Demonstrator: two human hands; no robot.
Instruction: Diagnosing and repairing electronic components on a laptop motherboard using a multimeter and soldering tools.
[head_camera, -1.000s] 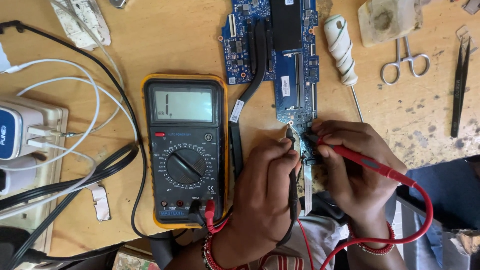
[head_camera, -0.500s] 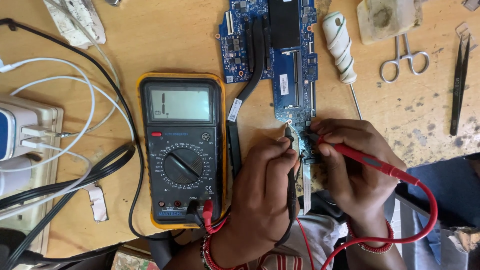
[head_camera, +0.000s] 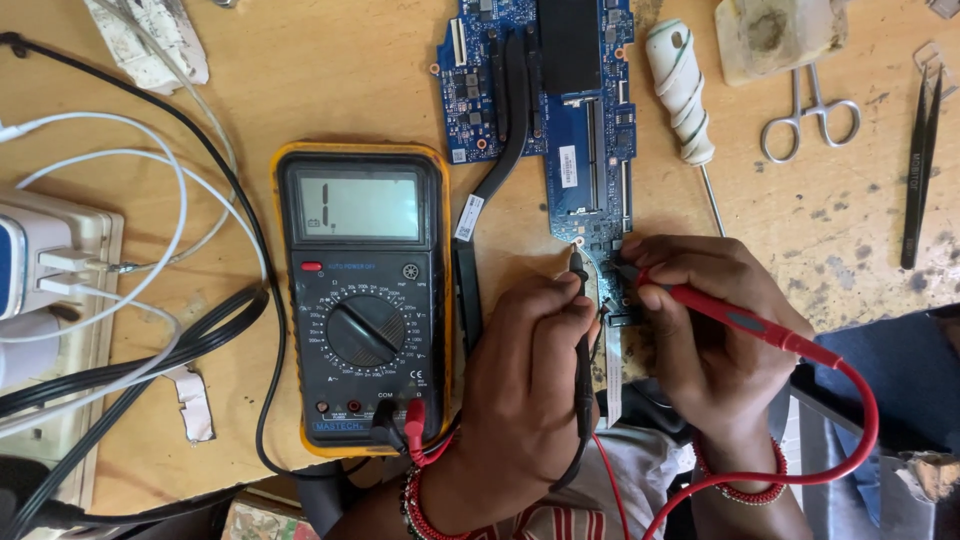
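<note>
Grip: left hand (head_camera: 520, 390) pinches the black probe (head_camera: 580, 330) pen-style, right hand (head_camera: 715, 330) pinches the red probe (head_camera: 730, 315) the same way, both tips angled down onto the near end of the blue circuit board (head_camera: 585, 190) so two close contacts are touched at once. The yellow-cased multimeter (head_camera: 362, 300) lies flat just left, display up for reading, its leads plugged in at the near edge; farther back on the surface (head_camera: 330, 80) lie a screwdriver (head_camera: 685, 95), scissor-handled forceps (head_camera: 805, 115) and tweezers (head_camera: 918, 170), within reach.
</note>
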